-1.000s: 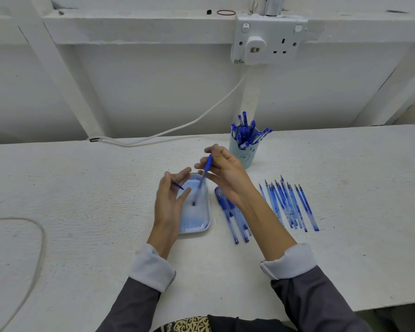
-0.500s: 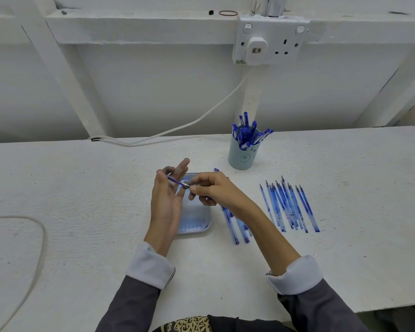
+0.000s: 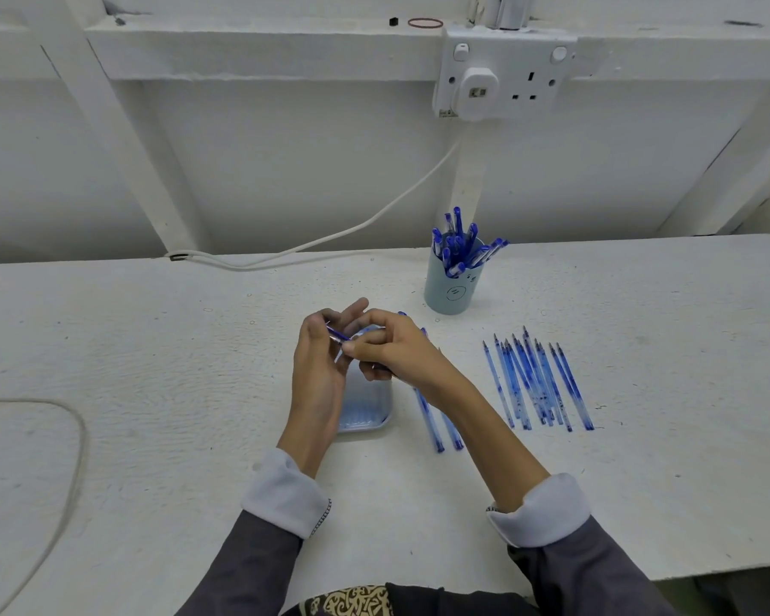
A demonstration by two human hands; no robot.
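My left hand (image 3: 319, 375) and my right hand (image 3: 394, 349) meet above a small pale-blue tray (image 3: 365, 413) on the white table. Between the fingertips of both hands is a short blue pen part (image 3: 338, 335). My left fingers pinch its left end. My right hand grips a blue pen (image 3: 403, 315) whose rear end sticks out past the knuckles; the rest is hidden in the fist. The tray's far half is covered by my hands.
A light-blue cup (image 3: 452, 289) full of capped blue pens stands behind my right hand. Several uncapped pens (image 3: 536, 384) lie in a row at the right, a few more pens (image 3: 436, 431) beside the tray. A white cable (image 3: 312, 246) runs along the wall.
My right hand swung the pen down from upright to level and brought it to my left hand. Both hands now hold together above the tray.
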